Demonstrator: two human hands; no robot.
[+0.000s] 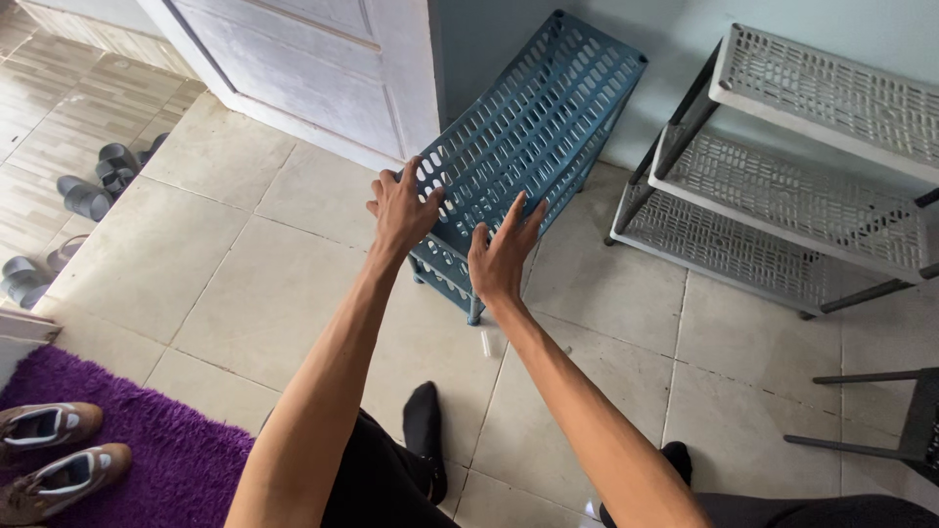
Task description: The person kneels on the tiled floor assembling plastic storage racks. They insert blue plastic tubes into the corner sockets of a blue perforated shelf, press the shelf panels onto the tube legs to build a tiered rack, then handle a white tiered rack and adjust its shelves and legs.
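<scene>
- The blue plastic shoe rack (533, 127) stands tilted on the tiled floor (245, 293), leaning back toward the grey wall (548, 24), just beside the white door (323, 68).
- The left hand (401, 210) grips its near left corner; the fingers curl over the edge.
- The right hand (501, 256) lies flat against the top shelf, fingers spread wide, holding nothing.
- To do well, I think both hands should grip opposite edges, so the rack does not twist.
- A grey shoe rack (782, 166) is near on the right; a purple rug (147, 440) with brown shoes (54, 455) lies at the left.
</scene>
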